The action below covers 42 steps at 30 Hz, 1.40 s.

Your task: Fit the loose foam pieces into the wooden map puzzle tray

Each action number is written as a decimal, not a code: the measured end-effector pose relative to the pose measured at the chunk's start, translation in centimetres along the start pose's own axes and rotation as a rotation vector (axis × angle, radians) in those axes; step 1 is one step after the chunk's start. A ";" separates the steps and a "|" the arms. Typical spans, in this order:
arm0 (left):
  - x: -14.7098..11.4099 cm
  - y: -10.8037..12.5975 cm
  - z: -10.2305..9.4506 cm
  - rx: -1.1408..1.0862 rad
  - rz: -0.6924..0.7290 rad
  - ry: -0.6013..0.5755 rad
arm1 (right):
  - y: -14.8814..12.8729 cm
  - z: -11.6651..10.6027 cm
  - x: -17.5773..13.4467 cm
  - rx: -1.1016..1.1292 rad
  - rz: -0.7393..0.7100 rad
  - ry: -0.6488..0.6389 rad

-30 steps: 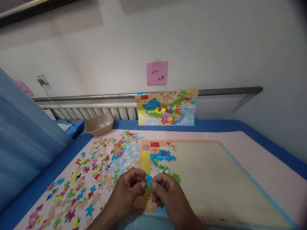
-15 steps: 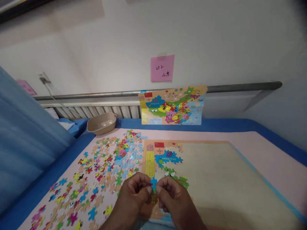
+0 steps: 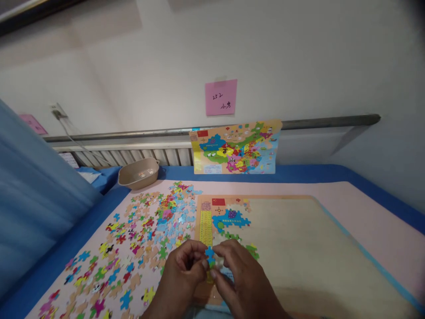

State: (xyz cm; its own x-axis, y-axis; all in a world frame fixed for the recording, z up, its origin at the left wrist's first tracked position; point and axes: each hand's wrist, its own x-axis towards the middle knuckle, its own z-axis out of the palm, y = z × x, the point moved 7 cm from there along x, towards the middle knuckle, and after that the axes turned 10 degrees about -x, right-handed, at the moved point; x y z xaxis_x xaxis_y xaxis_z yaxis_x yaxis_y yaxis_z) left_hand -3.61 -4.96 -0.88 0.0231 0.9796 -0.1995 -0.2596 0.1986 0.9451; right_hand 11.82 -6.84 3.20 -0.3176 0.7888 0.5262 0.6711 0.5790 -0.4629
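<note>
A small blue jigsaw piece (image 3: 209, 253) with some green at its lower end is held up between my two hands, over the left side of the puzzle board. My left hand (image 3: 186, 270) pinches its left edge between thumb and finger. At its right side, the index finger and thumb of my right hand (image 3: 237, 270) touch the piece, set a little apart. Behind them on the board (image 3: 299, 248) lies a joined blue map section (image 3: 232, 220), with a green section (image 3: 252, 251) partly hidden by my right hand. A yellow printed strip (image 3: 206, 226) runs down the board's left side.
Many loose jigsaw pieces (image 3: 126, 300) are spread over the pink sheet left of the board. A beige basket (image 3: 138, 179) with a few pieces stands at the back left. The printed map picture (image 3: 235, 148) leans against the wall rail. A blue curtain (image 3: 43, 208) hangs at left.
My right index finger and thumb have spread and shifted along the blue piece, while the left hand keeps its pinch. The view has moved slightly.
</note>
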 end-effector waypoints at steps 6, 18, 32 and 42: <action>-0.3 0.1 0.1 0.018 0.033 0.005 | -0.1 -0.2 0.0 -0.101 -0.023 -0.012; -0.4 0.1 0.3 -0.018 0.012 -0.010 | -0.2 -0.4 0.2 -0.155 -0.079 -0.022; -0.5 0.5 0.0 0.097 0.041 0.037 | 0.0 0.0 -0.2 -0.168 -0.077 -0.028; -2.3 1.4 0.8 0.340 0.166 -0.065 | 5.9 -2.8 1.4 -0.317 0.228 -0.278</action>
State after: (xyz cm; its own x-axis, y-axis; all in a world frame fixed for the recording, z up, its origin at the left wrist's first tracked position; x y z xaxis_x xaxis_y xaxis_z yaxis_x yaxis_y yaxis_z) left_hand -3.23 -6.94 1.16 0.0715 0.9970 -0.0299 0.0697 0.0249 0.9973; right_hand 17.18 -2.95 3.20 -0.2763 0.9388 0.2058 0.9022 0.3272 -0.2811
